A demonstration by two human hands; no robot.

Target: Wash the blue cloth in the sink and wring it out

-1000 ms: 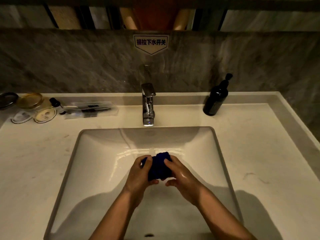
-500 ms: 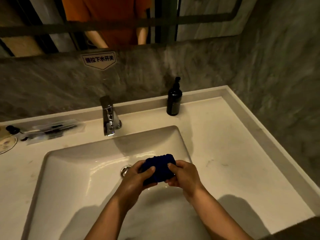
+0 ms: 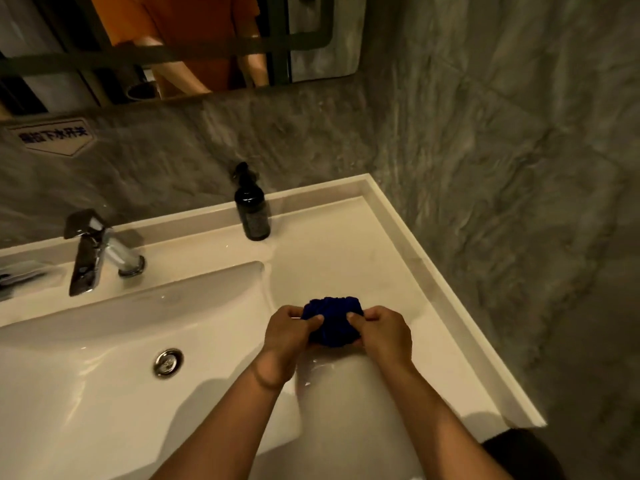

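I have both hands, left hand and right hand, clamped on the balled blue cloth over the bench beside the sink; it looks soft, sodden, best twisted from opposite ends.

Blue cloth bunched into a tight, dark wad
It's off to the right of the white sink basin, over the desk's wet surface, wrinkled and compressed into a ball
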